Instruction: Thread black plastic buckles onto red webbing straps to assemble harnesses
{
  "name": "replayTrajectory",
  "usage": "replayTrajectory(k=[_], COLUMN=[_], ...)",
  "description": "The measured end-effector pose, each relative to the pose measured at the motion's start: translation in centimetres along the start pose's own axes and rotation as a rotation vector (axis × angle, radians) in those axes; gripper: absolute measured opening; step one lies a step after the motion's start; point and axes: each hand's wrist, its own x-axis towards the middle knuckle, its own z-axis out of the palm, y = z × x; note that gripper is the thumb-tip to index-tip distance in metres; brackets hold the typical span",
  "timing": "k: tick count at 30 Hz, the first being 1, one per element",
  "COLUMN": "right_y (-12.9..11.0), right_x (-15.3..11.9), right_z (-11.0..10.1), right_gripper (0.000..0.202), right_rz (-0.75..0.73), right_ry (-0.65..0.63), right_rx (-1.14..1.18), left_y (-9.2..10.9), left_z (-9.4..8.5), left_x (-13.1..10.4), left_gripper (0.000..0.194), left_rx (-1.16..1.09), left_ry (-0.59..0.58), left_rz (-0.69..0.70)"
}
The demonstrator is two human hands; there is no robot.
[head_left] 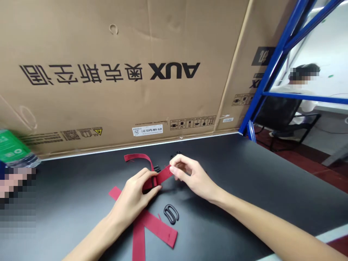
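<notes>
A red webbing strap [164,175] runs between my two hands above the dark tabletop. My left hand [140,188] pinches it at a black buckle [154,181], through which the strap appears to pass. At its right end, my right hand [187,172] grips the strap between thumb and index finger. One loose strap end curls up behind my left hand. More red strap pieces [160,228] lie under and in front of my left wrist. Just to their right rests a black hook-shaped buckle [171,214]. Several small black parts [178,153] sit behind my right hand, partly hidden.
A big cardboard box [122,101] with upside-down print stands along the back of the black table [244,188]. At the left edge is a bottle with a green label [13,146]. A blue metal frame [268,76] rises at right; beyond it a person [301,83] sits.
</notes>
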Motion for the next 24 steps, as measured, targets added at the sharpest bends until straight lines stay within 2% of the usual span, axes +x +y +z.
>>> replayTrajectory(k=[4, 7, 10, 13, 17, 21, 24], right_y=[0.7, 1.1, 1.3, 1.4, 1.9, 2.2, 2.1], right_x=[-0.2, -0.4, -0.3, 0.0, 0.2, 0.1, -0.1], right_z=[0.4, 0.6, 0.4, 0.2, 0.3, 0.7, 0.8], right_gripper=[0.034, 0.032, 0.045, 0.031, 0.033, 0.028, 0.021], right_rz=[0.055, 0.071, 0.095, 0.101, 0.111, 0.117, 0.114], right_ry=[-0.268, -0.391, -0.486, -0.394, -0.194, -0.135, -0.131], right_rx=[0.213, 0.288, 0.373, 0.327, 0.176, 0.05, -0.003], left_y=[0.4, 0.6, 0.5, 0.4, 0.4, 0.5, 0.5], left_z=[0.4, 0.7, 0.7, 0.6, 0.5, 0.6, 0.7], left_x=[-0.1, -0.1, 0.1, 0.2, 0.1, 0.1, 0.0], left_gripper=[0.015, 0.013, 0.013, 0.017, 0.028, 0.024, 0.018], left_rx=[-0.063, -0.089, -0.136, -0.154, -0.165, -0.139, -0.072], left_ry=[-0.069, -0.068, -0.06, -0.047, 0.001, 0.024, 0.045], left_rz=[-0.001, -0.004, -0.025, -0.061, -0.095, -0.092, -0.005])
